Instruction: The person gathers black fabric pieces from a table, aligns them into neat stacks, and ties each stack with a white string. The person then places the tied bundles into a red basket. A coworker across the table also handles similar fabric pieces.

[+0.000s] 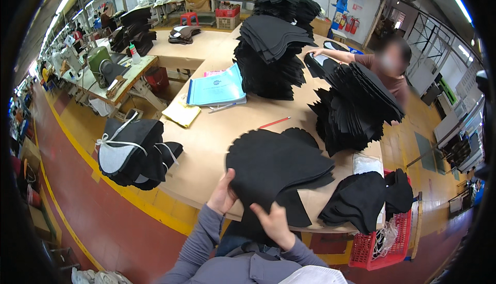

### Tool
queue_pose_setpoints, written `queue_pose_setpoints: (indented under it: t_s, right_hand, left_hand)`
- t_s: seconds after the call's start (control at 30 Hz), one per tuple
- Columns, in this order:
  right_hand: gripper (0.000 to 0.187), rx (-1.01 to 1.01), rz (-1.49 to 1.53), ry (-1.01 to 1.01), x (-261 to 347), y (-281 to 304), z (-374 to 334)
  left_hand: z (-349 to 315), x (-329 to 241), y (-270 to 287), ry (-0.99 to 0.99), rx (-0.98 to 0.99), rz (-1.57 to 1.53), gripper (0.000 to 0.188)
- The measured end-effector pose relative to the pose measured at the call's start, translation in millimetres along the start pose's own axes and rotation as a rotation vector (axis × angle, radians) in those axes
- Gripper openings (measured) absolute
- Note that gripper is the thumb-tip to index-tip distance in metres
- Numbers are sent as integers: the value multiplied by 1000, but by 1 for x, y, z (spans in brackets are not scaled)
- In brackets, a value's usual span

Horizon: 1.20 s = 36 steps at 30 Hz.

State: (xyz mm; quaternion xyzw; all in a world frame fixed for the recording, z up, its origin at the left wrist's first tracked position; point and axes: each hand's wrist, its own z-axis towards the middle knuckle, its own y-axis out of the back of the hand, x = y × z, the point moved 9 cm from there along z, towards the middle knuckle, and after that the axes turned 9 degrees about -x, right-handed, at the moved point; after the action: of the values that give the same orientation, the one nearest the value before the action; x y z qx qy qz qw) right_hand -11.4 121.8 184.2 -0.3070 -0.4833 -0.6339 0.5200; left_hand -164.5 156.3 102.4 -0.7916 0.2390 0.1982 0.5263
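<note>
A stack of black cut fabric pieces [279, 160] with curved, scalloped edges is held tilted over the front of the table. My left hand [222, 195] is closed on its left edge, thumb on the near side and fingers partly hidden behind. At the lower edge, my right hand [275, 224] grips the pieces with its thumb stretched to the left; its fingertips are slightly blurred. More black pieces show under and behind the stack. To the right lies another fanned pile of black pieces [354, 201] at the table edge.
Tall black piles [274, 51] and another pile [356, 108] stand on the table [217, 144]. A tied bundle [129, 152] sits at the left edge. Blue booklets [217, 88], a yellow pad [181, 113], a red pencil [275, 122] and a red basket [364, 250] are nearby. A co-worker [387, 69] handles pieces opposite.
</note>
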Motion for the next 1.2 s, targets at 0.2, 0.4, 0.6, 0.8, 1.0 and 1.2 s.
queue_pose_setpoints:
  t_s: [0.2, 0.4, 0.6, 0.8, 1.0, 1.2]
  right_hand:
    - [72, -123, 1111, -613, -125, 29, -53]
    - [106, -238, 459, -41, -86, 141, 6]
    - [55, -69, 16, -70, -89, 88, 5]
    - [57, -145, -101, 205, -31, 83, 14]
    - [31, 27, -18, 81, -76, 82, 10]
    - [35, -207, 396, -152, -77, 108, 18]
  left_hand:
    - [-28, -27, -19, -358, 88, 439, 48]
    - [-41, -44, -61, -638, 331, 699, 53]
    - [-21, 9, -52, -616, 438, 1292, 80]
    - [-31, 7, -39, -742, 408, 1181, 67]
    - [-30, 9, -55, -456, 617, 1239, 67]
    - [-28, 18, -12, 130, 647, 1040, 70]
